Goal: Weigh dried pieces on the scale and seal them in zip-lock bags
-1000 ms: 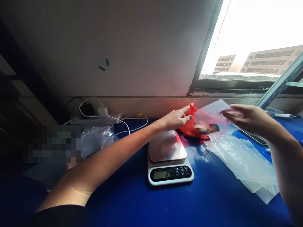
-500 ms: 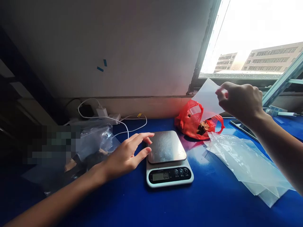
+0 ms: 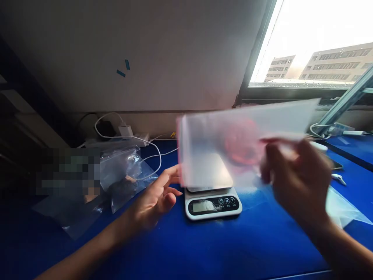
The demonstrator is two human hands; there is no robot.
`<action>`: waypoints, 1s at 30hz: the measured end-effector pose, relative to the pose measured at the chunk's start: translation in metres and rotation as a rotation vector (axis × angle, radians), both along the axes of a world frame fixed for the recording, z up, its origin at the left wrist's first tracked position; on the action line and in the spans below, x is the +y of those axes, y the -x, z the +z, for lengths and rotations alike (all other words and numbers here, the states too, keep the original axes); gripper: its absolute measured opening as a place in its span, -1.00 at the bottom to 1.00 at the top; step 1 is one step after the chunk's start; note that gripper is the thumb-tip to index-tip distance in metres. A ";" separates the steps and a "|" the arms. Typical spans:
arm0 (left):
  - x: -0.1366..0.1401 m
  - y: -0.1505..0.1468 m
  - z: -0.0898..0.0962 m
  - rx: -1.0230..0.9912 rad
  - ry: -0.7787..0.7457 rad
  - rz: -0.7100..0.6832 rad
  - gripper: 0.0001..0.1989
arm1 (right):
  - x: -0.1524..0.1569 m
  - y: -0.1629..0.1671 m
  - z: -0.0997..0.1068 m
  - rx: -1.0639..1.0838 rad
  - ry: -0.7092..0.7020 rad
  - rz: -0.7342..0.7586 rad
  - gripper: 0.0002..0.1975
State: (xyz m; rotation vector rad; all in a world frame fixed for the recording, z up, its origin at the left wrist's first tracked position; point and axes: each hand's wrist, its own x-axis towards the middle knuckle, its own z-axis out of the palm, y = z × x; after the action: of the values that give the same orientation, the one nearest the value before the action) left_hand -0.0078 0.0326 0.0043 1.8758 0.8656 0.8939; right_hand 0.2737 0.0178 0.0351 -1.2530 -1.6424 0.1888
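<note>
My right hand (image 3: 300,171) pinches a translucent plastic bag (image 3: 204,132) with a pink edge on its left side. The bag is stretched out flat above a white kitchen scale (image 3: 215,210) and covers most of its metal plate; both bag and hand are blurred by motion. Left of the scale, my left hand (image 3: 154,198) is open, its fingers apart and the fingertips at the bag's pink edge. Whether they touch it I cannot tell. The red carrier bag behind shows only as a blurry red shape through the plastic.
Clear zip bags (image 3: 119,194) with brownish pieces lie on the left. White cables and a charger (image 3: 126,131) run along the wall. More plastic bags (image 3: 346,208) lie at the right, near a white earphone (image 3: 339,179). Part of the left side is pixelated.
My right hand has brought the plastic bag left and down from above the red bag to over the scale. My left hand has drawn slightly back from the scale's plate. The view has shifted a little.
</note>
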 end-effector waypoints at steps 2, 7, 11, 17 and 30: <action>-0.004 -0.003 -0.001 -0.054 0.097 0.004 -0.42 | -0.005 0.020 -0.020 0.118 -0.059 0.136 -0.84; 0.003 -0.002 -0.005 -0.280 0.141 0.237 -0.68 | -0.006 0.037 -0.038 0.099 -0.024 0.407 -0.90; 0.016 0.004 -0.009 -0.286 0.102 0.332 -0.63 | -0.006 0.029 -0.031 0.070 0.076 0.524 -0.65; 0.006 0.005 -0.005 0.194 0.100 0.009 -0.60 | 0.000 0.010 -0.016 0.098 0.125 0.396 -0.64; -0.007 -0.007 -0.008 0.426 0.002 -0.176 -0.66 | -0.004 0.021 -0.014 -0.293 0.209 0.668 -0.89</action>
State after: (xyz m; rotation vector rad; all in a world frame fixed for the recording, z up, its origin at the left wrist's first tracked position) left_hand -0.0009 0.0257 -0.0038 2.1413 0.9292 0.3894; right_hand 0.2531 0.0138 0.0212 -0.8612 -2.3065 0.6212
